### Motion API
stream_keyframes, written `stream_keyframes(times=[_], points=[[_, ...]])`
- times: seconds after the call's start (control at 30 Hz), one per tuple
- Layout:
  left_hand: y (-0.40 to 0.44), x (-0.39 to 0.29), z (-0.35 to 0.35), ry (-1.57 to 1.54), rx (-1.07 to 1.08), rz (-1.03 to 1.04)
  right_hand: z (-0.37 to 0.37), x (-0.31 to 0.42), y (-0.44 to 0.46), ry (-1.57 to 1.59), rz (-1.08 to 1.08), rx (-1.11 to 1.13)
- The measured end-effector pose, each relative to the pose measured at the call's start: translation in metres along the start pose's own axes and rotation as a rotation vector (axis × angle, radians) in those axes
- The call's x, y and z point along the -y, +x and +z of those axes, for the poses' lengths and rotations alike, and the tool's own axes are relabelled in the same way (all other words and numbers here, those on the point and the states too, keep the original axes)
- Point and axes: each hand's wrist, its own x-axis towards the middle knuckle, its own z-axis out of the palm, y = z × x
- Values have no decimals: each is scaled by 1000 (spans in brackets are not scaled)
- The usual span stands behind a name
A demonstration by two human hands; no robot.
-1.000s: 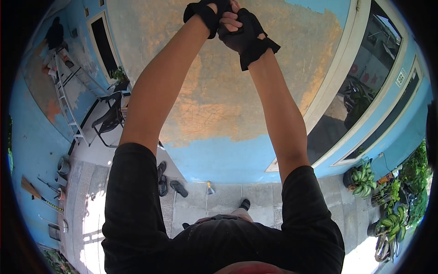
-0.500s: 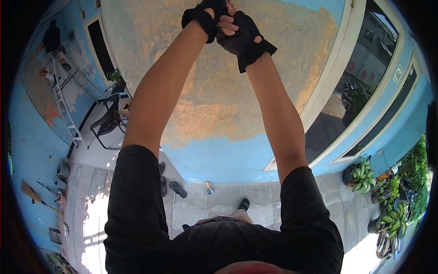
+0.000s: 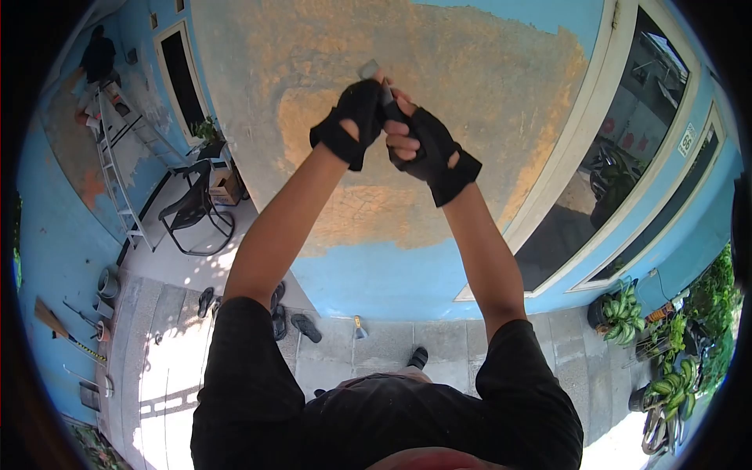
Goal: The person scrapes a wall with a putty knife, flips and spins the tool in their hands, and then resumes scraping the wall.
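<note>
Both my hands wear black fingerless gloves and are raised in front of a wall (image 3: 313,211) with the blue paint gone from a large grey and orange patch. My right hand (image 3: 423,145) is closed around the dark handle of a scraper (image 3: 368,69). Its small pale metal blade shows above my left hand, close to the wall. My left hand (image 3: 354,117) is closed on the same tool, nearer the blade, most of its fingers hidden behind the glove.
At the left, another person (image 3: 98,55) is up a metal stepladder (image 3: 111,164) by a patchy wall. A black chair (image 3: 192,207) stands nearby. Sandals (image 3: 305,327) and a yellow-handled tool (image 3: 359,327) lie on the paving. Potted plants (image 3: 619,313) line the right below glass panes (image 3: 603,149).
Both my hands have come down the wall with the scraper, from the top edge of view, and its blade is now visible. My view has shifted slightly.
</note>
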Motion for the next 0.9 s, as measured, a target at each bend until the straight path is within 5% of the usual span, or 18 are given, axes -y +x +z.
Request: stream_keyframes(times=[0.1,0.17,0.2,0.27,0.33,0.43,0.47,0.57,0.6,0.63,0.7,0.77,0.87,0.9], points=[[-80,54,-28,69,106,-184,-13,-47,-58,-337,-81,-292],[-123,107,-46,89,-84,-316,-25,-97,-84,-579,-226,-618],[-138,158,-73,-55,36,-365,-33,-116,-93,-721,-170,-725],[-188,219,-67,-315,62,-422,-101,-171,-111,-1504,-384,-698],[-221,264,-42,-168,-75,-319,-145,-199,-136,-1385,-250,-946],[-268,250,-37,-362,120,-549,-137,-204,-168,-1201,-41,-1152],[-270,257,-40,-361,125,-547,-122,-207,-173,-1488,-211,-1069],[-288,279,-45,-621,-28,-598,-121,-240,-185,-1773,-260,-927],[-293,283,-35,-608,-119,-548,-86,-225,-186,-1521,109,-864],[-294,286,-27,-592,-205,-494,-107,-231,-190,-1521,106,-866],[-303,280,-21,-440,52,-477,-136,-241,-202,-1386,-380,-1037],[-313,266,-7,-449,90,-501,-131,-215,-221,-1388,48,-1181],[-317,284,-20,-336,-79,-610,-137,-208,-238,-1750,-444,-1084],[-314,291,-24,-348,-127,-588,-117,-205,-237,-1751,-435,-1073]])
